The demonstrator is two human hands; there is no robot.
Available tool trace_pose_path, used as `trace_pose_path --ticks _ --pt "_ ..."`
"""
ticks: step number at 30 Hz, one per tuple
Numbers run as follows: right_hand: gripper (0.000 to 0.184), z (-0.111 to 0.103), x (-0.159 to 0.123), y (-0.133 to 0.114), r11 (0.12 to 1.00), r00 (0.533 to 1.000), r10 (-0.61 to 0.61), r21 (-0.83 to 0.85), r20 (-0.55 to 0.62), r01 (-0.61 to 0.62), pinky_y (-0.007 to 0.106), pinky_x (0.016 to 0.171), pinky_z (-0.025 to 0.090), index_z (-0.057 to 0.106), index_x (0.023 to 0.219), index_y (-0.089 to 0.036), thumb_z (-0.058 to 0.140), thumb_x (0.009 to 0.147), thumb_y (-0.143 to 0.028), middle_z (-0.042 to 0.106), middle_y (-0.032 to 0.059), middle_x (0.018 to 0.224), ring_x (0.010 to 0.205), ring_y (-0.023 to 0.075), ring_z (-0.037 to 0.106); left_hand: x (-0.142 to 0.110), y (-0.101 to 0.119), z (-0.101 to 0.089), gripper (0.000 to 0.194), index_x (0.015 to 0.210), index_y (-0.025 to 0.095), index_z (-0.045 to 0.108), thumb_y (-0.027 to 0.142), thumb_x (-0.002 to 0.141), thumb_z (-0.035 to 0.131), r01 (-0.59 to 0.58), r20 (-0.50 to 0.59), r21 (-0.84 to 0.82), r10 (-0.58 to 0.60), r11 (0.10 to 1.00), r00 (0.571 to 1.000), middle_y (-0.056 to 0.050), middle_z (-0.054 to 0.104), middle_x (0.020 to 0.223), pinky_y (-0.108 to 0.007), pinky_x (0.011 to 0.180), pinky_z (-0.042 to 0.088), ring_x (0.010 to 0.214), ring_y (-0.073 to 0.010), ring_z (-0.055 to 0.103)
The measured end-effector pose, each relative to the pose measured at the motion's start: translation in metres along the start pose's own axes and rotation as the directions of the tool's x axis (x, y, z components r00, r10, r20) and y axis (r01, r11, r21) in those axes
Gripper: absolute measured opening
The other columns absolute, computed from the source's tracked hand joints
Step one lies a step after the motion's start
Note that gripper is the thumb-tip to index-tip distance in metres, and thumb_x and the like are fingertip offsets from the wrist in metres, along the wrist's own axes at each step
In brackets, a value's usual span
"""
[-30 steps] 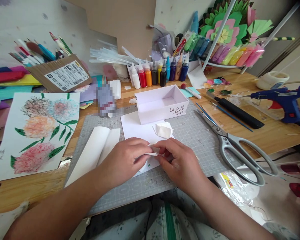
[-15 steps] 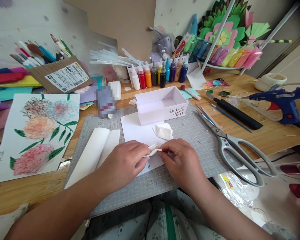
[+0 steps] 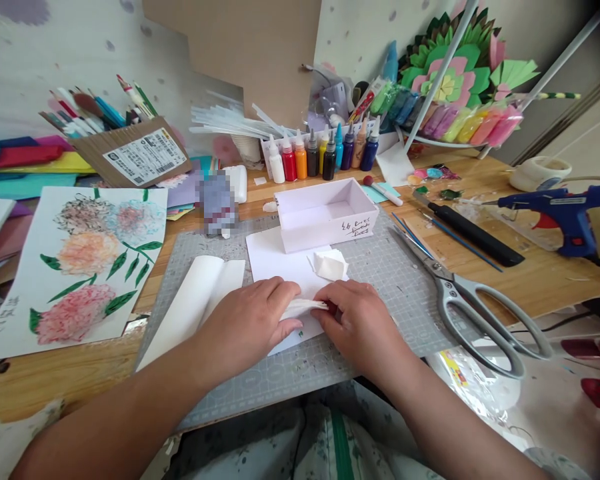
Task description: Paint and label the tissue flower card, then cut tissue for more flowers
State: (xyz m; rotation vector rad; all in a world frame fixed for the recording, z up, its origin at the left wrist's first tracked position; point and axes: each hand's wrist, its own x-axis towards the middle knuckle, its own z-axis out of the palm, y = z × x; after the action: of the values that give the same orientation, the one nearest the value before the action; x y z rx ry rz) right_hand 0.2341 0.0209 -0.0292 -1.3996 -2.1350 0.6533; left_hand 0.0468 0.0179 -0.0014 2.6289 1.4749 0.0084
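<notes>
Between my hands is a narrow folded strip of thin white paper [image 3: 304,306], its layers showing at the right end. My left hand [image 3: 253,320] holds the strip's left end between thumb and fingers. Opposite it, my right hand [image 3: 361,323] pinches the right end, with the fingertips partly hidden. Both hands are low over a white sheet [image 3: 265,257] on a grey cutting mat [image 3: 395,293]. Just beyond my right hand lies a small stack of folded white paper [image 3: 331,265]. A rolled white paper [image 3: 190,300] rests beside my left forearm.
A white open box [image 3: 325,230] stands behind the hands. Large scissors [image 3: 460,290] lie on the right, near a black-handled cutter [image 3: 475,233] and a blue glue gun [image 3: 565,207]. Paint bottles [image 3: 315,160] line the back. A flower painting [image 3: 95,267] lies left.
The paper strip has gone from curved, with a raised flap, to straighter and flatter. My left thumb and fingers have spread a little along it. The view has shifted slightly.
</notes>
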Motion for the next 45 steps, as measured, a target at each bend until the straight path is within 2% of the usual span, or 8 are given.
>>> trace_pose_path --ticks 9,16,24,33,37,40,43,45 --pt "0.004 0.000 0.001 0.002 0.999 0.999 -0.031 -0.003 0.035 0.032 0.031 0.074 0.034 0.066 0.078 -0.019 0.065 0.079 -0.016 0.062 -0.0002 0.073 0.072 0.0159 0.055 0.003 -0.007 -0.001 0.016 0.085 0.019 0.054 0.033 0.091 0.047 0.031 0.134 0.026 -0.034 0.999 0.990 -0.002 0.060 0.081 -0.030 0.062 0.038 0.076 -0.0210 0.059" --pt "0.006 -0.002 -0.002 0.005 0.954 0.998 -0.053 0.293 -0.016 0.056 0.025 0.063 0.036 0.067 0.076 -0.018 0.062 0.078 -0.014 0.060 0.0017 0.079 0.070 0.0127 0.051 0.001 -0.011 -0.009 0.014 0.077 0.018 0.058 0.030 0.084 0.056 0.117 0.070 -0.354 -0.099 0.928 0.993 0.003 0.056 0.072 -0.025 0.062 0.035 0.069 -0.0139 0.052" --pt "0.021 -0.009 -0.017 -0.013 0.545 0.965 0.191 0.798 0.182 -0.258 0.020 0.049 0.035 0.058 0.064 -0.016 0.069 0.072 -0.032 0.056 -0.0024 0.056 0.051 0.0087 0.046 -0.011 0.007 -0.014 0.021 0.083 0.016 0.060 0.032 0.072 0.069 0.124 0.040 -0.936 -0.251 0.330 0.967 0.003 0.056 0.071 -0.022 0.057 0.040 0.064 -0.0119 0.052" --pt "0.023 0.013 -0.031 -0.042 0.130 0.942 0.220 0.950 0.253 -0.285 0.021 0.055 0.049 0.059 0.068 -0.016 0.076 0.066 -0.032 0.064 -0.0017 0.060 0.053 0.0088 0.057 -0.013 0.074 0.012 0.033 0.099 0.015 0.066 0.040 0.077 0.065 -0.094 0.120 -0.912 -0.480 -0.399 0.869 0.000 0.060 0.072 -0.017 0.045 0.036 0.052 -0.0056 0.044" --pt "0.023 0.012 -0.046 -0.036 0.295 0.958 0.155 0.914 0.242 -0.279 0.023 0.052 0.048 0.059 0.069 -0.016 0.072 0.070 -0.034 0.061 -0.0021 0.056 0.051 0.0102 0.056 -0.012 0.085 0.009 0.021 0.094 0.019 0.063 0.036 0.083 0.057 -0.097 0.136 -0.884 -0.451 -0.457 0.882 -0.004 0.066 0.089 -0.018 0.044 0.037 0.061 -0.0106 0.055" --pt "0.014 -0.002 -0.060 -0.023 0.663 0.987 0.114 0.749 -0.109 0.007 0.022 0.051 0.044 0.061 0.070 -0.016 0.066 0.078 -0.027 0.061 -0.0010 0.060 0.053 0.0105 0.054 -0.015 0.085 0.009 0.010 0.084 0.019 0.062 0.027 0.084 0.056 -0.179 -0.019 -0.931 -0.449 -0.317 0.893 -0.002 0.064 0.078 -0.025 0.065 0.048 0.077 -0.0158 0.061" --pt "0.013 -0.025 -0.069 -0.014 0.867 0.864 -0.156 0.352 -0.478 0.351 0.024 0.060 0.046 0.066 0.089 -0.021 0.061 0.080 -0.011 0.063 0.0015 0.076 0.067 0.0125 0.058 -0.019 0.085 0.015 0.011 0.083 0.017 0.064 0.025 0.085 0.056 -0.132 -0.084 -0.988 -0.440 -0.079 0.894 -0.001 0.064 0.076 -0.028 0.080 0.046 0.080 -0.0157 0.059" --pt "0.027 -0.037 -0.070 -0.011 0.860 0.798 -0.374 0.145 -0.472 0.489 0.028 0.068 0.047 0.066 0.098 -0.024 0.060 0.079 -0.006 0.061 0.0036 0.086 0.079 0.0148 0.057 -0.021 0.088 0.021 0.012 0.088 0.018 0.064 0.027 0.085 0.056 -0.058 -0.043 -0.998 -0.419 -0.023 0.907 -0.001 0.065 0.080 -0.029 0.080 0.046 0.080 -0.0157 0.059"
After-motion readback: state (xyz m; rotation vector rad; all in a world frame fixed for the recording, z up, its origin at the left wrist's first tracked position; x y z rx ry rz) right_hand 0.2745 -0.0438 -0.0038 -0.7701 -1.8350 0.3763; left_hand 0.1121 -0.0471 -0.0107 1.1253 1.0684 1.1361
